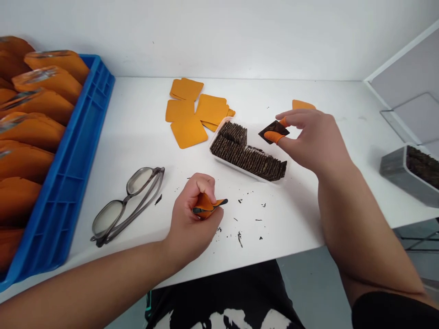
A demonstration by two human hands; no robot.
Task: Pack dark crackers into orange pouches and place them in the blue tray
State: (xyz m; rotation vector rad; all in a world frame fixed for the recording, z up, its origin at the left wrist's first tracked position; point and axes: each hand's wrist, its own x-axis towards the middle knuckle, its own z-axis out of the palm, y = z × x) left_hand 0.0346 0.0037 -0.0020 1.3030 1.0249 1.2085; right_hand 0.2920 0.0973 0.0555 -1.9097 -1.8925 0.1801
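My left hand [195,214] is closed around an orange packet [205,204] above the front part of the table; its dark-edged mouth gapes toward me. Between thumb and finger, both in orange finger cots, my right hand [310,137] pinches a thin dark brown square piece [275,131]. That piece is held in the air just right of a clear plastic tub [219,157]. Rows of similar dark squares [254,160] stand on edge in the tub, with a gap at its back right. What the left packet holds inside cannot be made out.
Flat orange packets [188,130] lie behind the tub, and another orange one [303,105] beyond my right hand. Folded glasses [126,205] rest at left beside a blue crate [85,137] of filled orange pouches. A second tub [394,167] stands at right. Dark crumbs dot the table.
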